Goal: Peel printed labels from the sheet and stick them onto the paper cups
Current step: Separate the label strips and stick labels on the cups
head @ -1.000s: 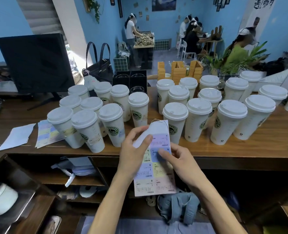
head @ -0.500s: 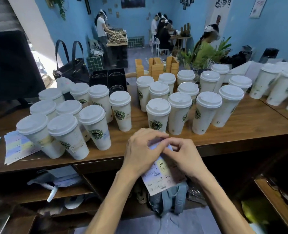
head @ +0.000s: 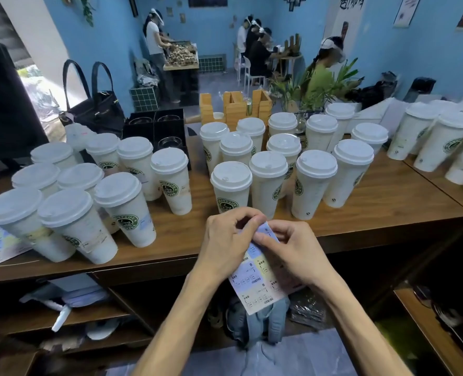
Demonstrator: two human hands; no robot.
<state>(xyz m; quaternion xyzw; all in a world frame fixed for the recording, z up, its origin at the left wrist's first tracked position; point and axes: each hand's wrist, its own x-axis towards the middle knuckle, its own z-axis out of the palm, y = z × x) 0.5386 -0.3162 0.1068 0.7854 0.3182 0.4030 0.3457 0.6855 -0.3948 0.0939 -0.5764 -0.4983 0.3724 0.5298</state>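
The hands (head: 257, 240) hide the label sheet's (head: 260, 283) top; its print is illegible.

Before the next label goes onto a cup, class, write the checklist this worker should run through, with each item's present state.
1. Label sheet held by both hands: ok; left hand and right hand pinch its top edge.
2. Label corner lifted free: cannot tell; fingertips hide it.
3. Printed labels left on the sheet: ok.
4. Cup within reach: ok; nearest cup stands just beyond the hands on the counter.
5. That cup still unlabelled: cannot tell; only its logo side shows.
6. Cup lids on: ok.
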